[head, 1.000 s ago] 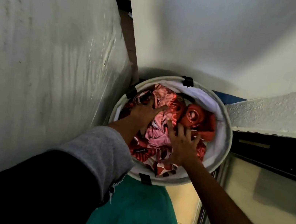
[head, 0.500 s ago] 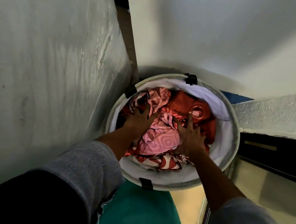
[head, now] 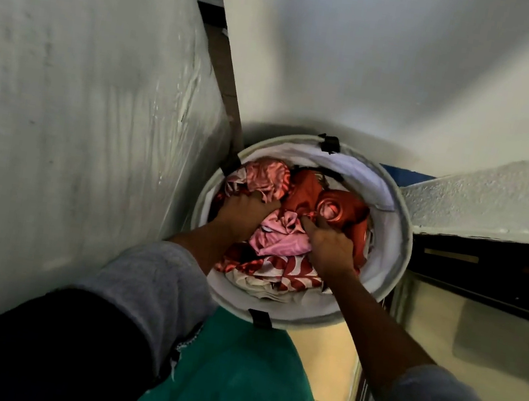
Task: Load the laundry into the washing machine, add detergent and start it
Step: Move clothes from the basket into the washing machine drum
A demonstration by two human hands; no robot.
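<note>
Centre of frame: a basket is placed between a wall at left and a ledge at right. Laundry is heaped inside it. The left hand and right hand are sunk side by side into the heap.

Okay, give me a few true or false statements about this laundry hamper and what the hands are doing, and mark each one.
1. The left hand and right hand both grip laundry inside the hamper. True.
2. The hamper is square and blue. False: it is round and white.
3. The laundry is mostly pink, red and orange. True.
4. The right hand holds a detergent bottle. False: it grips only fabric.
5. Black tabs sit on the hamper's rim. True.
</note>
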